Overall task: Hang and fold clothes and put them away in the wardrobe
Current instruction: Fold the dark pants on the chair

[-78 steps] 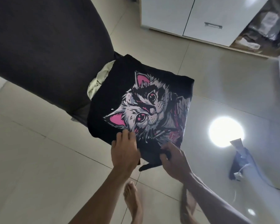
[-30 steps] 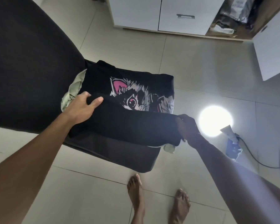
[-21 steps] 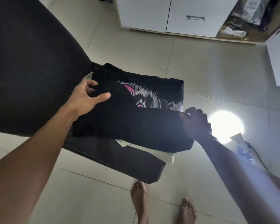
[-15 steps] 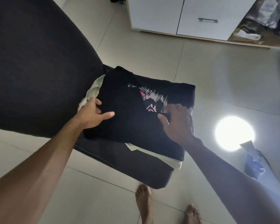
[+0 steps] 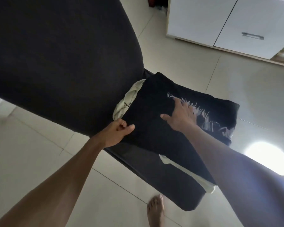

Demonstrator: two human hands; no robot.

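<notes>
While the folded black printed T-shirt (image 5: 156, 122) lies on the dark upholstered seat (image 5: 162, 174) over a pale garment (image 5: 129, 100), the left hand (image 5: 116, 131) pinches its near-left corner with curled fingers, and the right hand (image 5: 180, 117) presses flat on top, fingers spread wide.

- A folded black T-shirt (image 5: 154, 122) lies on the seat of a dark chair (image 5: 59, 63), on top of a pale garment (image 5: 126, 102).
- The left hand (image 5: 118, 131) pinches the shirt's near left corner.
- The right hand (image 5: 180, 115) lies flat on the shirt, fingers spread, beside a strip of white print.
- A white wardrobe (image 5: 220, 18) stands on the tiled floor (image 5: 179, 63) beyond.
- A bare foot (image 5: 156, 210) shows below.
</notes>
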